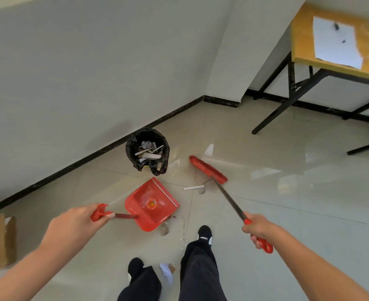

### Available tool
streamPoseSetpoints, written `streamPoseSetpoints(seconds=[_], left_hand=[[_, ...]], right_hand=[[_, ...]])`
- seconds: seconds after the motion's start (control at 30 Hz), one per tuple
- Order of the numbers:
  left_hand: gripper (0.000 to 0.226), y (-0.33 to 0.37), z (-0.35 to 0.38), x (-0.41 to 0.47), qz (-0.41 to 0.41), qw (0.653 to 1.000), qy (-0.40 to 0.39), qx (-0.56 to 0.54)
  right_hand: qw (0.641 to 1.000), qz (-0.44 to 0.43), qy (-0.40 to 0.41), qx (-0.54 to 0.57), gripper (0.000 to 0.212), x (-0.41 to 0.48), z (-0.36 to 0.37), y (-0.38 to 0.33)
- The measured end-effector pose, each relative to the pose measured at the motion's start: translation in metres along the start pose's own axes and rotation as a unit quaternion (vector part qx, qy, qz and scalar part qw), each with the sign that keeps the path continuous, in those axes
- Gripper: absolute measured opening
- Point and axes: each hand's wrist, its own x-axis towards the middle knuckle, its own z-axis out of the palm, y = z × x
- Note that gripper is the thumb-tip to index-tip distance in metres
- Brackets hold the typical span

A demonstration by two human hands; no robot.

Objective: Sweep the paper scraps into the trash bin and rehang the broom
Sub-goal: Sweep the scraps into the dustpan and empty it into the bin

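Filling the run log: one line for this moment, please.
left hand: holds dustpan | right hand: holds broom | bin: part full | scraps: on floor | sweep: unfinished

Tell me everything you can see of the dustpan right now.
The dustpan is red, plastic-looking, with a ribbed tray, a round sticker at its middle and a pale strip along its front lip. Its tray looks empty. A dark stem leads to a red clip-ended grip held by the left hand. It is tilted, lip pointing toward the trash bin; whether it touches the floor is unclear.
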Motion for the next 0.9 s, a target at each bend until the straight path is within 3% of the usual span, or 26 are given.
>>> streamPoseSetpoints(seconds=[0.2,0.37,0.57,0.9], left_hand=[[0.039,-0.068,-0.009,-0.011,0.052,0.999,-0.002,0.004],[0.029,-0.088,-0.024,-0.023,0.093,0.996,0.005,0.001],[0.031,-0.106,-0.025,-0.044,0.152,0.986,0.017,0.069],[0.037,-0.132,-0.026,-0.089,0.225,0.964,0.066,0.125]], right_hand=[[0.998,0.019,-0.005,-0.064,0.059,-0.064,0.102,0.051],[0.994,0.012,0.011,-0.112,0.069,-0.109,0.173,0.089],[0.995,0.030,0.001,-0.095,0.048,-0.145,0.214,0.123],[0.997,-0.011,0.071,0.027,0.047,-0.196,0.281,0.216]])
